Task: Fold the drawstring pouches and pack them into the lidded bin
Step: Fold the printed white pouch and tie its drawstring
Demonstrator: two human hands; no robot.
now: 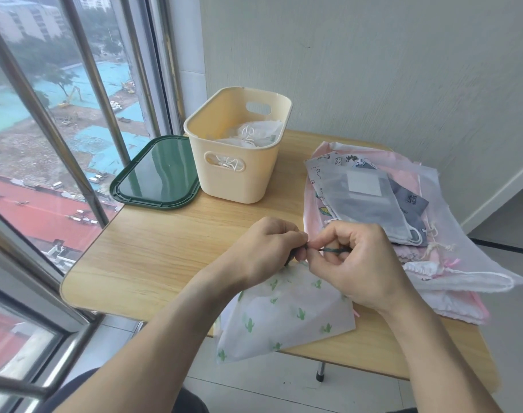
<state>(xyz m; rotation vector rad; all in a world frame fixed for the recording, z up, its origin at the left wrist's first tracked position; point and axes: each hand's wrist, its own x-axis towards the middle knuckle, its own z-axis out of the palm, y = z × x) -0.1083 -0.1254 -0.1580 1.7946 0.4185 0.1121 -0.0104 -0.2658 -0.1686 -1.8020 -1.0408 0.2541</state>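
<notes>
At lower centre, both the left hand (264, 248) and right hand (355, 263) pinch the cactus pouch's (284, 311) green drawstring (331, 249) in their fingers.

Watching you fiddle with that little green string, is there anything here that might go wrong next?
Possibly. The white cactus-print pouch hangs over the near edge of the wooden table, so it might slide off while the left hand and right hand pinch its dark green drawstring. The dark green lid also overhangs the table's window side and a nudge could tip it.
</notes>
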